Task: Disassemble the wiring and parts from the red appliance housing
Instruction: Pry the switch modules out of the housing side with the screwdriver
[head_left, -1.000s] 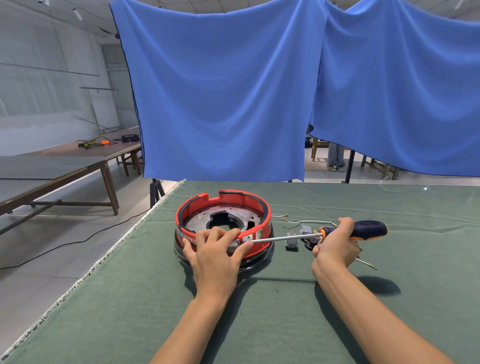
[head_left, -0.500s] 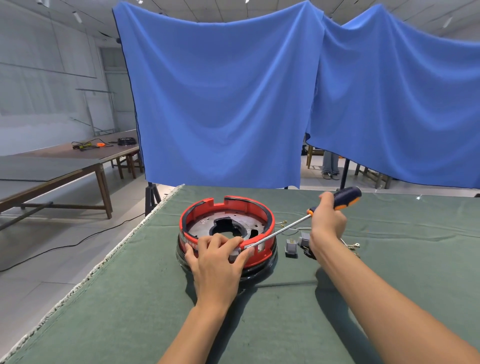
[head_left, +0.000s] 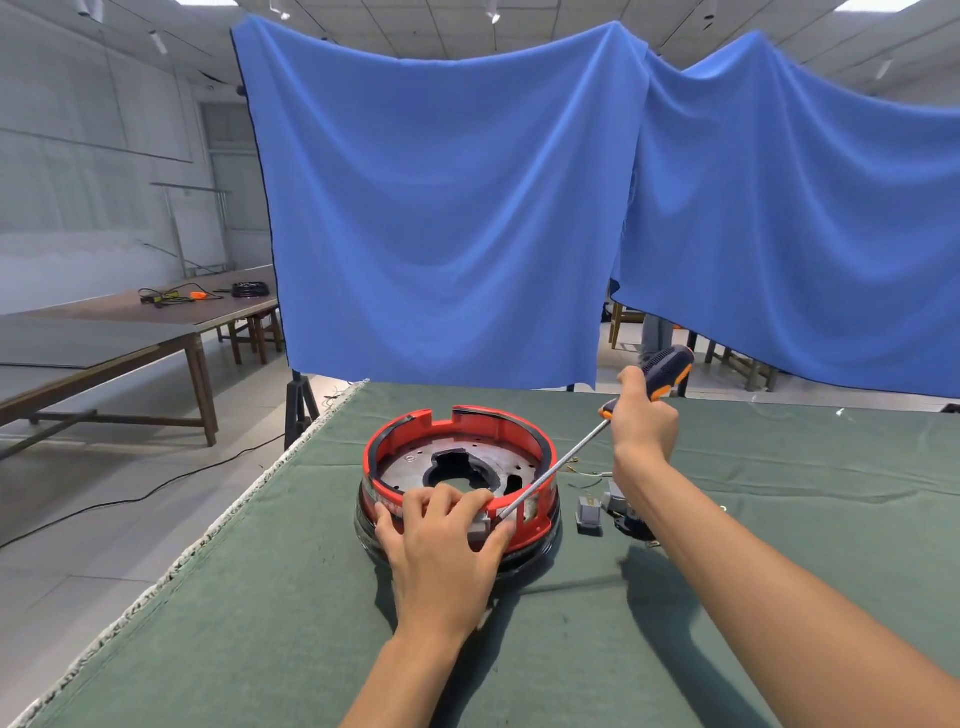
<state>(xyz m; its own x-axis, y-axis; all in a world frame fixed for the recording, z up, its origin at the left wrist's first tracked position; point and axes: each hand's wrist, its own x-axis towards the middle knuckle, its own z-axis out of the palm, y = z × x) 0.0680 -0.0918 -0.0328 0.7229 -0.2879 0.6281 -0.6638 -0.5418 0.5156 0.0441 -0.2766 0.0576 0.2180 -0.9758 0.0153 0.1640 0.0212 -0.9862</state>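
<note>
One round red plastic appliance housing (head_left: 457, 470) with a grey metal plate (head_left: 415, 470) inside it sits on a dark ring base, towards the near left part of the green cloth-covered bench (head_left: 779, 519). Two hands are at work. The left hand (head_left: 441, 540) rests over the housing's near rim, fingers curled on the red edge and thumb spread to the right; what lies under the palm is hidden. The right hand (head_left: 641, 421) is wrapped round one screwdriver with a dark blue and orange handle (head_left: 667, 371), held raised, its steel shaft slanting down so the tip meets the rim just beside the left thumb. The exact point of contact is hard to make out. Right of the housing lie one small grey rectangular part (head_left: 589, 514) and a cluster of loose thin wires (head_left: 587, 475), partly covered by the right forearm; their number cannot be counted. Two blue cloth sheets (head_left: 441, 208) hang behind the bench. One long wooden table (head_left: 156, 322) stands far left, carrying small indistinct items.
</note>
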